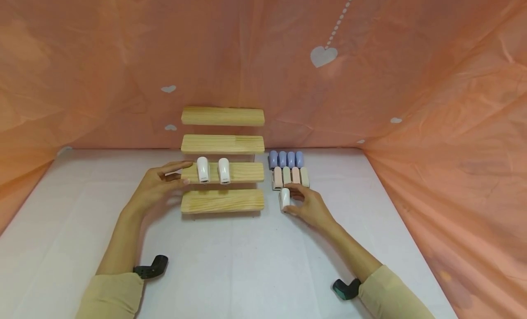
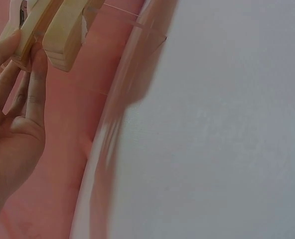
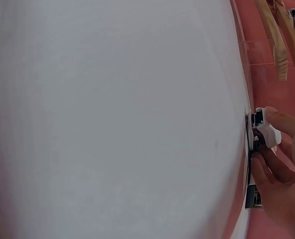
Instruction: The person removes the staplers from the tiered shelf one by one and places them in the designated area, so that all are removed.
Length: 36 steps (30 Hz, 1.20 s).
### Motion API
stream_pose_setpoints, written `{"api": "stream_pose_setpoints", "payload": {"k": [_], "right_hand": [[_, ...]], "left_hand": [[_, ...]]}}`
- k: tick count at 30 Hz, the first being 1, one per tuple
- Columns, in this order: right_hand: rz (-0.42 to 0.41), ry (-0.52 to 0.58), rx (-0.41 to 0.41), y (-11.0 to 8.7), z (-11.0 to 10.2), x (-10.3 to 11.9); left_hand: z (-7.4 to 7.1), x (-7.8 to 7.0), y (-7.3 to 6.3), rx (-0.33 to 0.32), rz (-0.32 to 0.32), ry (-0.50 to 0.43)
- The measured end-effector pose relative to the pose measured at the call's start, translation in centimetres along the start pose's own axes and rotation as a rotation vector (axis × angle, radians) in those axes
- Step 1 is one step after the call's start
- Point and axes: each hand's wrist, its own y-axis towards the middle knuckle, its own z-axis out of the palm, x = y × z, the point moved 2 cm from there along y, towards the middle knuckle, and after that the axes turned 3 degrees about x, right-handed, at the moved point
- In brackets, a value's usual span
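Note:
My left hand [image 1: 153,187] pinches the left end of the third wooden slat [image 1: 247,172] from the top, thumb on one face and fingers on the other, as the left wrist view also shows. Two glossy white pieces that look like mini staplers [image 1: 203,170] sit upright on that slat, a small gap between them. To the right of the slats, my right hand [image 1: 313,208] holds another white mini stapler [image 1: 285,198] between thumb and fingers. In the right wrist view this white stapler [image 3: 271,134] shows dark metal parts and is close to the white surface.
Just beyond the right hand is a row of pink and pale green staplers [image 1: 295,176], with a row of blue-violet ones [image 1: 291,159] behind. Other wooden slats [image 1: 222,201] hang above and below the gripped one. Orange-pink cloth [image 1: 432,104] walls the white table [image 1: 230,273].

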Motion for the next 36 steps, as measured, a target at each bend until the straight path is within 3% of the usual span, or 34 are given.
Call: {"api": "stream_pose_setpoints", "payload": {"k": [6,12,20,27,33,36], "right_hand": [[-0.004,0.000,-0.067,0.3,-0.7,0.2],[-0.076,0.078,-0.094,1.3,-1.1,1.0],[-0.257,0.214,-0.079,2.4,-0.6,3.8],[-0.304,0.238,-0.025,2.8,-0.3,8.5],[-0.346,0.273,-0.017,3.7,0.4,9.6],[-0.367,0.287,-0.018,4.5,1.1,9.0]], "left_hand": [[-0.1,0.1,-0.1,0.000,-0.005,-0.005],[-0.1,0.1,0.0,-0.007,-0.003,-0.013],[0.0,0.3,0.0,-0.009,-0.006,-0.025],[-0.1,0.4,0.0,-0.011,-0.005,-0.017],[-0.2,0.4,0.0,-0.003,-0.019,-0.021],[-0.2,0.4,0.0,0.002,-0.022,-0.030]]}}
